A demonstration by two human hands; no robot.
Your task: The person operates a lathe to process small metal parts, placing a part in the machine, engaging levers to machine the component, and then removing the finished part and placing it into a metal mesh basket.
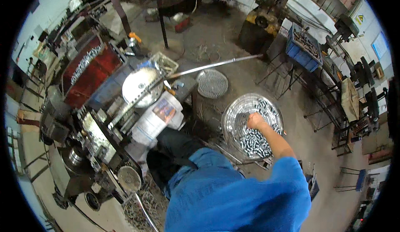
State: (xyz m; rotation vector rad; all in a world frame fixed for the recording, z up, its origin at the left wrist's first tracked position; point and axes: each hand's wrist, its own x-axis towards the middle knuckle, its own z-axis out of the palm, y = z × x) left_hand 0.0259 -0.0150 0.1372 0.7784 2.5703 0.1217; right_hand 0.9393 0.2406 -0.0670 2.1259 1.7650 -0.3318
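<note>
My right hand (255, 120) is closed over a wide perforated metal basin (228, 128), its bare arm reaching forward from a blue sleeve. Small shiny metal cylinders (253, 143) lie heaped along the basin's near and right side. A dark, greyish shape (241, 120) shows just left of the fist; whether it is a held scoop or something in the basin is unclear. My left hand is out of sight.
Left of me stands a machine with a round metal disc (134, 91), a white sack (155, 119) and a red tray (92, 70). A perforated round tray (212, 83) lies beyond the basin. On the right, a blue crate (301, 52) sits on a stand. Metal shavings (146, 209) lie near left.
</note>
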